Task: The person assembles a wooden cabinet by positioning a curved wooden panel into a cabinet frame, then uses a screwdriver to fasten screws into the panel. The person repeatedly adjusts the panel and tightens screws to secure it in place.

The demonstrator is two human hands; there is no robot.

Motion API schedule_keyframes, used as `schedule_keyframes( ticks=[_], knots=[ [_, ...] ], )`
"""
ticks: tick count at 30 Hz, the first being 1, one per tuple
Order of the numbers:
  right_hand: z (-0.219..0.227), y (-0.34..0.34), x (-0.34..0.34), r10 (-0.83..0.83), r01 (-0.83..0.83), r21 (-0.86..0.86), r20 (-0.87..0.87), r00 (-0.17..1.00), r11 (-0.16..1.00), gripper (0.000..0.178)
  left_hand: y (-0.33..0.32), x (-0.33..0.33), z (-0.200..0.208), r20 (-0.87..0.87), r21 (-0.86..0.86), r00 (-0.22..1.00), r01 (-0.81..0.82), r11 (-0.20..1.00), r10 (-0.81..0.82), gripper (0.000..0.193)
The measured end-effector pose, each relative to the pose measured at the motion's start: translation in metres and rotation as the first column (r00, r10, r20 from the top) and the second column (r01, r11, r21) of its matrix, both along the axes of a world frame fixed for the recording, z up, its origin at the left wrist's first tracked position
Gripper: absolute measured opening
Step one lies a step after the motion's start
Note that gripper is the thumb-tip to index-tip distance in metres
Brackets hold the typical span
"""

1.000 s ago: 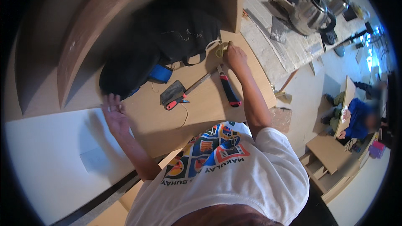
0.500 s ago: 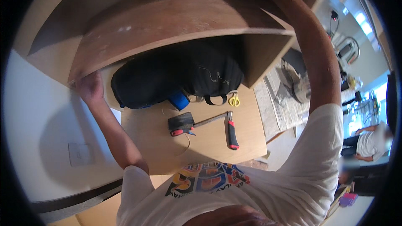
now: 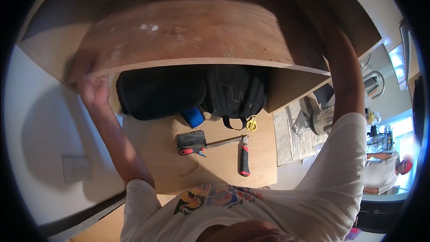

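Observation:
A brown wooden shelf board (image 3: 201, 29) spans the view inside a pale wooden cabinet frame. At the board's front left corner, my left hand (image 3: 95, 90) is closed around the edge, its fingers partly hidden. My right forearm (image 3: 349, 74) reaches up past the right end of the board into deep shadow, where the hand and fingers cannot be made out. Below the board sits a black bag (image 3: 163, 92) beside a black backpack (image 3: 235, 92) with loose threads on it. A blue object (image 3: 193, 117) pokes out beneath them.
On the light wooden surface (image 3: 219, 166) lie a red-black utility knife (image 3: 244, 157), yellow scissors (image 3: 252, 123), a dark block (image 3: 191, 140) and a thin metal strip (image 3: 224, 141). A wall with a socket plate (image 3: 76, 169) is at left. Another person (image 3: 380, 172) stands far right.
The board and cabinet appear lower in view, with more of the board's top showing. My right arm has shifted down with the view, its hand now in shadow. The left hand keeps its hold.

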State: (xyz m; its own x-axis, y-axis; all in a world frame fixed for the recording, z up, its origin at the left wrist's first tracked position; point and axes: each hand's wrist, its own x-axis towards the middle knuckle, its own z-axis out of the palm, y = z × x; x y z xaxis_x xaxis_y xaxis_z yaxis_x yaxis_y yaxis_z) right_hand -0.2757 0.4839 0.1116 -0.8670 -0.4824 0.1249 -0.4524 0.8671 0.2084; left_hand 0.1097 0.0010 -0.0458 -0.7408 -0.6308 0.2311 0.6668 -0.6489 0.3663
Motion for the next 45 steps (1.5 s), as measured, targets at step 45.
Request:
schedule_keyframes(
  ticks=[45],
  knots=[
    [-0.103,0.002,0.201,-0.224,-0.428,-0.504,-0.803,0.552,0.750,0.045,0.032,-0.048,0.038,0.062,-0.091,0.935,-0.343,0.935,0.349,0.053]
  ],
)
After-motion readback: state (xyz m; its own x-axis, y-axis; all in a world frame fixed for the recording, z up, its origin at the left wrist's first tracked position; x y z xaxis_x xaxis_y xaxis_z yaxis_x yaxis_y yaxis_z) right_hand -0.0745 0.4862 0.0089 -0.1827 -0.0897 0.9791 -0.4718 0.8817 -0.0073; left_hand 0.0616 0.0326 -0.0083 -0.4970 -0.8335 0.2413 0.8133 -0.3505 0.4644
